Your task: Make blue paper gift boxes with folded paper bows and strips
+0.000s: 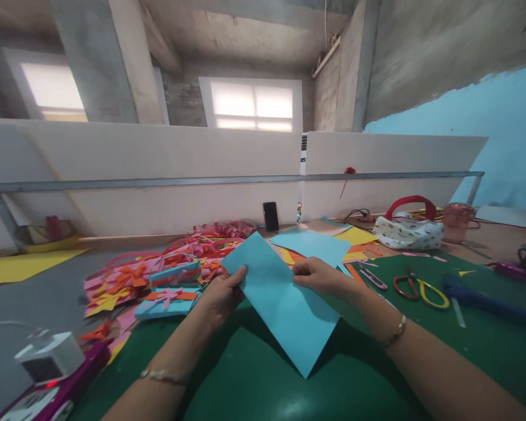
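Observation:
A sheet of light blue paper (280,298) is held up at a slant over the green mat (245,380), one corner pointing down toward me. My left hand (223,295) pinches its left edge, the thumb on top and the fingers behind. On the opposite edge my right hand (318,275) grips the sheet with curled fingers. Left of the paper lie small blue paper bags (170,298) with pink and orange bows. Behind it, more blue paper (311,242) rests on the table.
Pink, orange and yellow paper pieces (131,275) are heaped at the left. Scissors (421,290), a pink cutter (372,276) and a dark blue tool (486,298) lie right. A phone (270,216) leans at the back. A power strip (61,380) with a white charger (48,356) sits front left.

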`<state>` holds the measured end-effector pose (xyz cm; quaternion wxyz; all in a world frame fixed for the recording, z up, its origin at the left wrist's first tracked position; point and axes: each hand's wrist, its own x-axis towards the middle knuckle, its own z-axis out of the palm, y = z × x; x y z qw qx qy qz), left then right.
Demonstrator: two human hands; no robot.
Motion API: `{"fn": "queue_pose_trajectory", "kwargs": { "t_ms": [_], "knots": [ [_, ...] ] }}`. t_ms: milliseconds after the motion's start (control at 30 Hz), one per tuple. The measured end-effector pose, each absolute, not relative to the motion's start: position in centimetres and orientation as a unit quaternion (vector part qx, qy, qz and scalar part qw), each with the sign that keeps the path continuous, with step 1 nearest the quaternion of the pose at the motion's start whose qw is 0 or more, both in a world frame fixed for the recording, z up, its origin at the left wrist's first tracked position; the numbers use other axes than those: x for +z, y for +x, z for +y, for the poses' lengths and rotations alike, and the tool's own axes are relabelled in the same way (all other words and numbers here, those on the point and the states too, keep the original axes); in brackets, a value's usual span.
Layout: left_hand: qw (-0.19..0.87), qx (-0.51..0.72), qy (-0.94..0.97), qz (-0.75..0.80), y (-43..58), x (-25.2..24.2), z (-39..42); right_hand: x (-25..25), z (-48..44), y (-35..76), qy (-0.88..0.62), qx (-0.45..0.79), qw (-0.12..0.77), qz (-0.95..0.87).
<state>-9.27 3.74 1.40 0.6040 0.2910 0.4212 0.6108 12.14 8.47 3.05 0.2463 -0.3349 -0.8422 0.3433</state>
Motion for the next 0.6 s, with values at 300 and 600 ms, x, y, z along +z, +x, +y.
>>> {"fn": "queue_pose_trajectory", "kwargs": {
  "t_ms": [300, 600],
  "knots": [
    [0.579, 0.631, 0.302, 0.420, -9.8, 2.0, 3.8, 2.7, 9.4, 12.6, -0.330, 0.372, 0.210, -0.842],
    [0.570, 0.620, 0.314, 0.438, -10.4, 2.5, 3.9, 2.7, 9.0, 12.7, -0.366, 0.390, 0.183, -0.825]
  ]
}}
